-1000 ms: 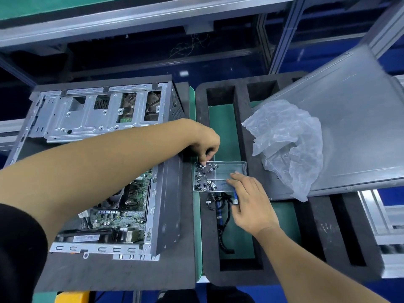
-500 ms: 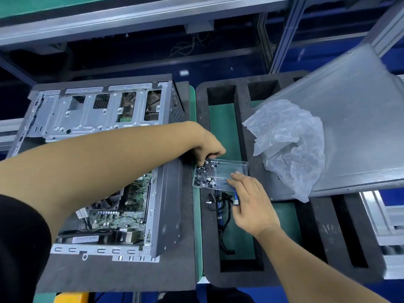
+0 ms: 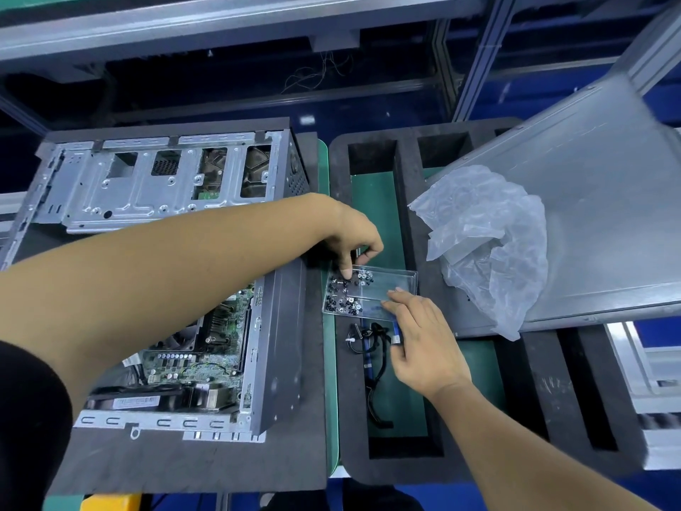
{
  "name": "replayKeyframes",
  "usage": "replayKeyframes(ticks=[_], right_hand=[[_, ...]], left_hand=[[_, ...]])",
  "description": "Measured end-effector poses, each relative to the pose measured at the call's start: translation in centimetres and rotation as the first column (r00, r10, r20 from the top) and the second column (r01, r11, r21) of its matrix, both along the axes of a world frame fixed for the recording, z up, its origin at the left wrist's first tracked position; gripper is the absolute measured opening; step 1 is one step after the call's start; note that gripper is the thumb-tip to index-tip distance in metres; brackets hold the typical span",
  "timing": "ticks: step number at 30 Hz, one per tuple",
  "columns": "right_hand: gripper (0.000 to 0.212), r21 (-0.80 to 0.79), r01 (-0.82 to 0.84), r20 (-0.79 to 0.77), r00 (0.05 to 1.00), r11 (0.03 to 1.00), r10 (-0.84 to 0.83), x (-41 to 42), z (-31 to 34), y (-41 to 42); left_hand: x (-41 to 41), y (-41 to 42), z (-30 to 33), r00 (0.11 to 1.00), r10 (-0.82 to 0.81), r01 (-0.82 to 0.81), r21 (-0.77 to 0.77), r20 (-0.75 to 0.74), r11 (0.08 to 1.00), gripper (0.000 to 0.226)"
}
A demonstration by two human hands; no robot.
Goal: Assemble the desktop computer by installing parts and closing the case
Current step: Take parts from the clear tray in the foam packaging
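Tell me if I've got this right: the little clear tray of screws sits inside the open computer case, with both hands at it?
Not quite. In the head view the clear tray sits on the black foam holder beside the computer case, not inside it. The left hand and right hand are both at it.

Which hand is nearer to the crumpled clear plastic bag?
The right hand; it lies just left of and below the crumpled clear plastic bag. The left hand is farther left.
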State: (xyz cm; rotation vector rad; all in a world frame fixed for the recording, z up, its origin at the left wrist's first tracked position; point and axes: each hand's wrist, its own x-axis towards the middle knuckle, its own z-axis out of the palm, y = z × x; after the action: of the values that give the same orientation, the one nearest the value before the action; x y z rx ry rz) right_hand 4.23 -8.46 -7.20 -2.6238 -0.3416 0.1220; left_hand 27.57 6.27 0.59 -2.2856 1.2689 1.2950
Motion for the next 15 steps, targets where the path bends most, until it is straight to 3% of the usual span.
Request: replayKeyframes(ticks=[7, 15], right_hand=[[0.066, -0.001, 0.002, -0.005, 1.0, 1.0, -0.002, 0.0, 0.2, 0.0], [0.066, -0.009, 0.003, -0.012, 1.0, 1.0, -0.003, 0.0, 0.2, 0.0]], left_hand=[[-0.5, -0.5, 1.0, 0.991, -0.099, 0.108, -0.1, 0.087, 0.989, 0.023], [-1.5, -1.1, 1.5, 0.93, -0.288, 0.303, -0.03, 0.227, 0.953, 0.024]])
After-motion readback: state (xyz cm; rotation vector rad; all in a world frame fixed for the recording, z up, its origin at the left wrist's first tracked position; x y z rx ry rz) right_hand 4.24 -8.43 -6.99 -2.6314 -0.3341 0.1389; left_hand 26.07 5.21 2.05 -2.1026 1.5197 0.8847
